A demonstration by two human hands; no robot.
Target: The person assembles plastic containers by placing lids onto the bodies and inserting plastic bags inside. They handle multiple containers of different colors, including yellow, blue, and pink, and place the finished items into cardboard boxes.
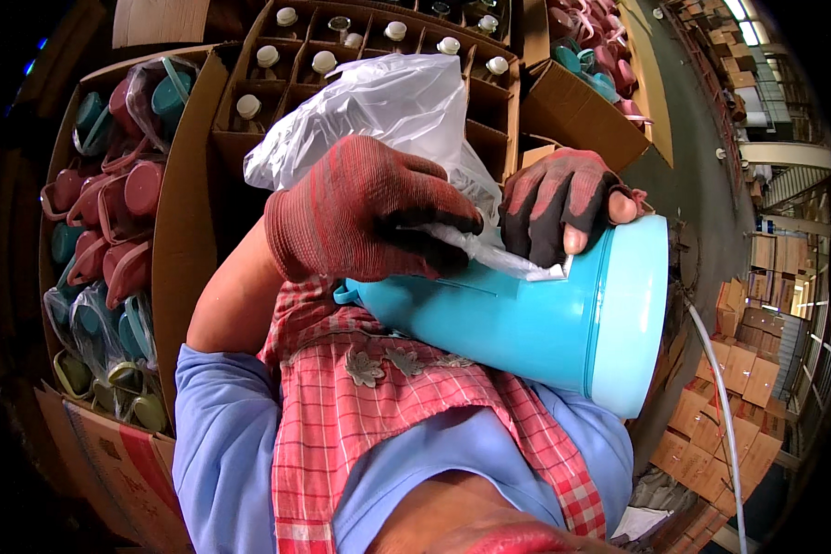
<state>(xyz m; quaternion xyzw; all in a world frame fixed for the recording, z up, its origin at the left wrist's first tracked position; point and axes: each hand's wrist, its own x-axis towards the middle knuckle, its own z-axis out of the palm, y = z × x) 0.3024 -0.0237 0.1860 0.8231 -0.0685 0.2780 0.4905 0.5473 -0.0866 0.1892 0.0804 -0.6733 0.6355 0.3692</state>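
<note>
A turquoise thermos casing [489,319] lies on its side across my lap, against the red checked apron. Its paler turquoise end [630,314] points right, and a small loop shows at its left end. My left hand [369,210], in a red and black knit glove, is closed on clear plastic wrap [489,254] stretched along the casing's upper side. My right hand [561,203], in a similar glove with bare fingertips showing, curls over the casing beside a small white label [561,269]. What sits under its folded fingers is hidden. A crumpled white plastic bag [379,106] lies just beyond my hands.
Ahead stands a divided carton [369,37] of white-capped bottles. A carton at left [189,194] holds pink, turquoise and green handled flask parts, some bagged. Another open carton [582,111] of pink and turquoise parts is at far right. Stacked boxes [720,415] and a pale hose [725,406] lie right.
</note>
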